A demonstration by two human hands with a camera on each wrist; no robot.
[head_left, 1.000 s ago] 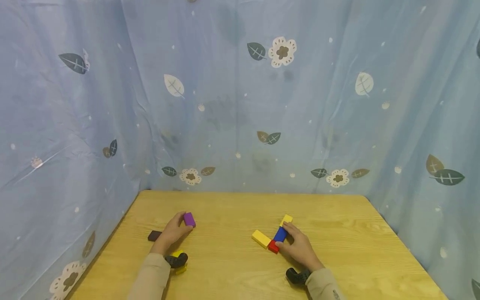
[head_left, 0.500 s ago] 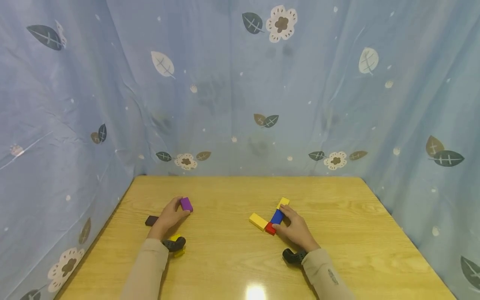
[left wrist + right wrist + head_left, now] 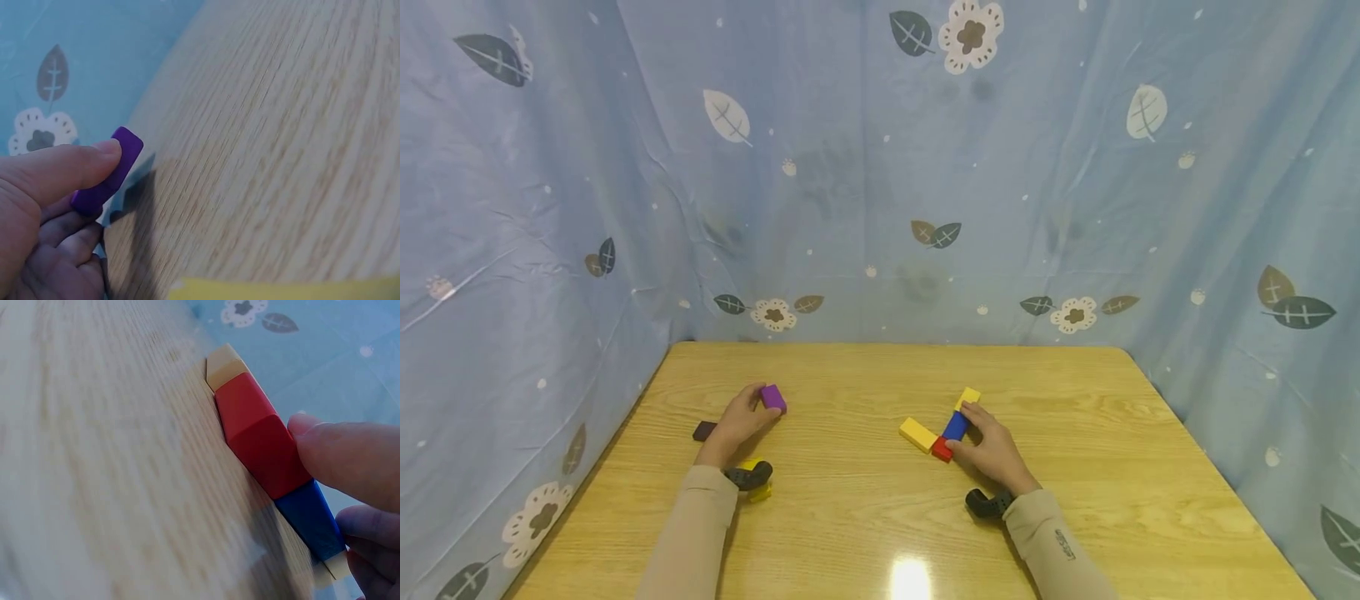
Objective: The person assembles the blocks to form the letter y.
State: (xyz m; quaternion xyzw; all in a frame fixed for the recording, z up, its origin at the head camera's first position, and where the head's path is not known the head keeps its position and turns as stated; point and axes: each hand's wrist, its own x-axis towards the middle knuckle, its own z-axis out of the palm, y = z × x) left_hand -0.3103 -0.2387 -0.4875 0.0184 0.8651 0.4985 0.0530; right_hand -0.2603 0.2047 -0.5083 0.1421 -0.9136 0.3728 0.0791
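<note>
At the left, my left hand (image 3: 740, 419) pinches a purple block (image 3: 773, 398) between thumb and fingers; the left wrist view shows the thumb across this block (image 3: 128, 153). My right hand (image 3: 996, 450) is at a row of blocks on the right half of the table. Its thumb touches the red block (image 3: 941, 450), and its fingers reach along the blue block (image 3: 956, 426) to the yellow block (image 3: 968, 397) at the far end. Another yellow block (image 3: 917, 435) meets the red one at an angle, making a V. The right wrist view shows the red block (image 3: 262, 444) joining the blue one.
A dark block (image 3: 704, 431) lies left of my left hand, partly hidden by it. Yellow pieces (image 3: 760, 493) sit beneath my left wrist, partly covered by the wrist device (image 3: 751, 476). A patterned blue curtain (image 3: 865, 167) hangs around the wooden table (image 3: 850, 525).
The head view has tilted down, so the table and hands appear higher. Both hands keep their places at the blocks, with no clear movement of the pieces.
</note>
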